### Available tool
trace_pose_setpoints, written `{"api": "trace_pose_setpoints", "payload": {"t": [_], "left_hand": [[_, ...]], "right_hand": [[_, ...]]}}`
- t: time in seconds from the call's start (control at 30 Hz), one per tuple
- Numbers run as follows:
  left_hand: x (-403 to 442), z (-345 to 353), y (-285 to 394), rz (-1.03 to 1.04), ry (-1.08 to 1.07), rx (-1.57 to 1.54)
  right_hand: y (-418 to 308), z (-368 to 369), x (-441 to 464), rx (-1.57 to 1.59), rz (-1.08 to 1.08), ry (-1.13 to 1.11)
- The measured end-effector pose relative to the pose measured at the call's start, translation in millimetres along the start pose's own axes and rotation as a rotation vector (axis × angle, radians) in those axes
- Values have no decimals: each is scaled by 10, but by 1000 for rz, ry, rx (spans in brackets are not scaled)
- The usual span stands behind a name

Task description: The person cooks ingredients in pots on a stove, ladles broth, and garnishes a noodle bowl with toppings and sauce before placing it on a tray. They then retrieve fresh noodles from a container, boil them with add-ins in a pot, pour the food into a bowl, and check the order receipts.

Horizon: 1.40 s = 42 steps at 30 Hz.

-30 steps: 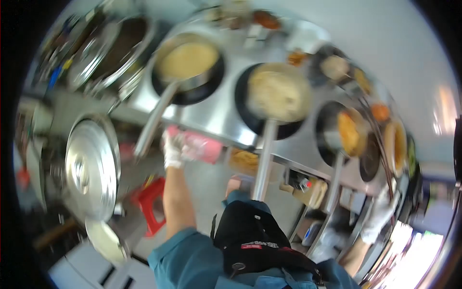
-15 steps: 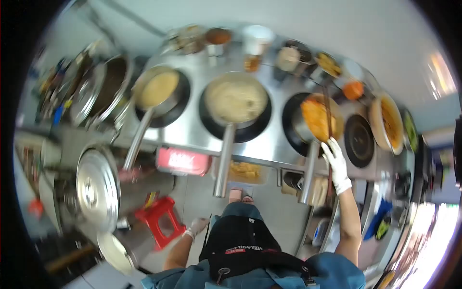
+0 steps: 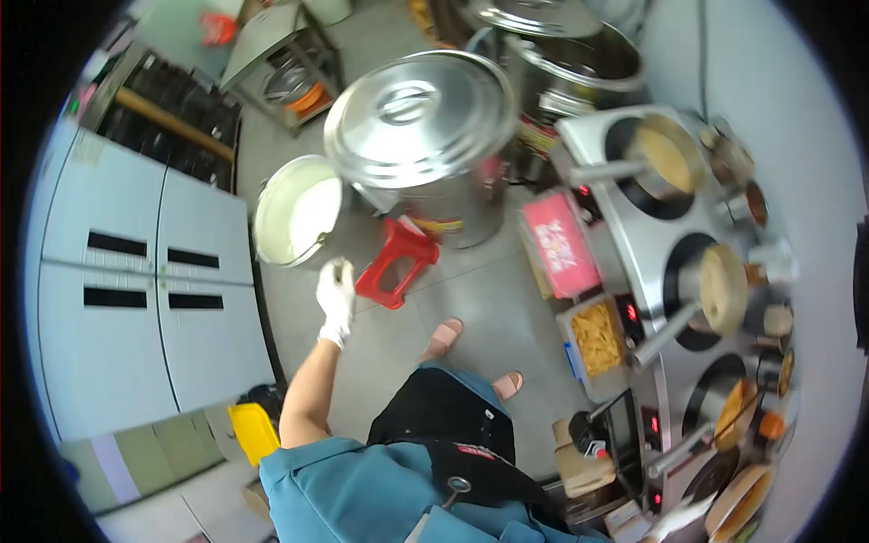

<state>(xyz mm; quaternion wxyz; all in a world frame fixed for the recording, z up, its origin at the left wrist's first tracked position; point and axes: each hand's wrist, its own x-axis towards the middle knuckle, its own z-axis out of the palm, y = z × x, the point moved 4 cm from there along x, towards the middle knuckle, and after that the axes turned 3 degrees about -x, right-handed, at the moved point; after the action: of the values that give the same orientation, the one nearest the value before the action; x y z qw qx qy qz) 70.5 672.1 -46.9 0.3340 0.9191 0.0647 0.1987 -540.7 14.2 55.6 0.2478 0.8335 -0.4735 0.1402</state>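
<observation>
My left hand (image 3: 337,297), in a white glove, reaches out just below a white bucket (image 3: 272,226) with pale contents. Its fingers are loosely bent with a gap between them, and nothing shows in them. A red plastic stool (image 3: 396,262) stands just to its right. At the lower right, my right hand (image 3: 681,518), also gloved, is blurred and partly cut off near a bowl with orange-brown contents (image 3: 740,507). I cannot make out its fingers or anything in them. Above it on the cooker sits a pan of orange food (image 3: 735,414).
A big lidded steel pot (image 3: 421,118) stands beyond the stool. Two more long-handled pans (image 3: 665,158) (image 3: 722,290) sit on the cooker along the right. A pink box (image 3: 561,244) and a tub of yellow pieces (image 3: 597,339) are below it. Pale cabinets (image 3: 136,271) line the left.
My view has swung left, toward the bucket and cabinets. My left hand has moved from beside my body out to the bucket. My right hand has left the orange pan and the chopsticks.
</observation>
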Motion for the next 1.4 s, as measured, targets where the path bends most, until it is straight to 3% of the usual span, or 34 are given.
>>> {"api": "trace_pose_setpoints", "payload": {"t": [0.03, 0.07, 0.1, 0.17, 0.23, 0.27, 0.3, 0.33, 0.37, 0.4, 0.43, 0.47, 0.5, 0.53, 0.57, 0.6, 0.67, 0.73, 0.87, 0.93, 1.1, 1.3, 1.33, 1.37, 1.4], "left_hand": [[367, -162, -103, -83, 37, 73], [736, -256, -267, -160, 68, 138], [1082, -234, -611, -80, 127, 106], [1677, -63, -1420, -12, 186, 71], [2153, 334, -2215, -260, -192, 235], [2280, 386, -2328, -283, -207, 237], [2341, 481, -2297, -386, -380, 422], [2300, 576, -2305, -486, -559, 603], [2208, 737, -2452, -532, -520, 348], [2042, 983, -2617, -564, -474, 96], [1789, 1368, -2714, -525, -189, -60], [1881, 1403, -2315, -360, -462, 213], [1953, 1379, -1900, -179, -725, 483], [1902, 1503, -1792, -248, -588, 479], [1872, 1566, -1754, -317, -448, 470], [1976, 1574, -1783, -318, -448, 460], [2095, 1680, -1904, -104, -1035, 602], [2117, 1532, -2190, -76, -911, 452], [2540, 481, -1869, -9, -603, 177], [2873, -64, -1471, -43, -625, 153], [3479, -1212, -510, -6, -557, 28], [3900, -2303, 450, 129, -422, -143], [3963, -2451, 571, 149, -401, -174], [4038, -2599, 667, 217, -366, -184], [4098, -2755, 763, 284, -331, -192]], "right_hand": [[-314, -324, -187, -55, -46, 60], [-335, -316, -491, -353, -191, 254], [-502, -324, -729, -354, -222, 168], [-992, -197, -1293, -341, -370, -327], [-1578, 13, -1959, -327, -620, -1015], [-1913, 118, -2219, -324, -795, -1247], [-2321, 186, -2390, -298, -976, -1308], [-2733, 119, -2442, -390, -1129, -1236], [-3176, -39, -2326, 120, -1160, -975], [-3508, 16, -2348, 216, -1086, -942], [-4133, -353, -2043, 488, -806, -1085], [-4867, -837, -1676, 782, -513, -1168], [-5300, -1137, -1494, 884, -424, -1217], [-5638, -1341, -1351, 990, -334, -1257], [-5881, -1491, -1209, 986, -334, -1250], [-6091, -1642, -1072, 988, -447, -1197], [-6320, -1770, -930, 987, -555, -1142], [-6405, -1794, -840, 932, -587, -1089], [-6612, -1876, -850, 915, -643, -1099], [-6856, -2051, -795, 875, -695, -1129], [-7597, -2545, -655, 1061, -1076, -876], [-8795, -3282, -293, 1438, -1086, -950], [-8987, -3415, -260, 1524, -966, -1112], [-9163, -3559, -198, 1334, -1035, -1089], [-9340, -3626, -181, 1439, -1077, -987]]}}
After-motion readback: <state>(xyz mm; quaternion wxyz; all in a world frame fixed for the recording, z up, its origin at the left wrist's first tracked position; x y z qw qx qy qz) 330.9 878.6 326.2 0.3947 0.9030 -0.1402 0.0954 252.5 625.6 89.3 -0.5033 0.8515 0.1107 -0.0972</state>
